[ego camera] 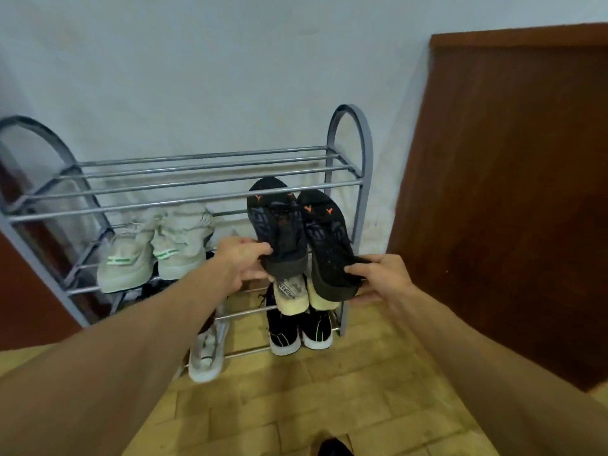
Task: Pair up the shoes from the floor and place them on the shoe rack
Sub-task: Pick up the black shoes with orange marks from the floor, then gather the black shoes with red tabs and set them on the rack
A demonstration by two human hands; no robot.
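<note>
Both forearms outstretched; left hand fingers clasp left black shoe, right hand fingers right black shoe.

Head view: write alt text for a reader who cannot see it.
Two bare hands, left and right, each hold a black sneaker by the heel, soles up, toes toward a grey metal shoe rack against a pale wall. The left sneaker and right sneaker lie side by side above pale green sneakers shelved there.

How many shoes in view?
At least 9: two black held, one in left hand, one in right hand; two pale sneakers on the middle shelf left; two cream under the held pair; two black bottom right; one white bottom left. More may be hidden.
</note>
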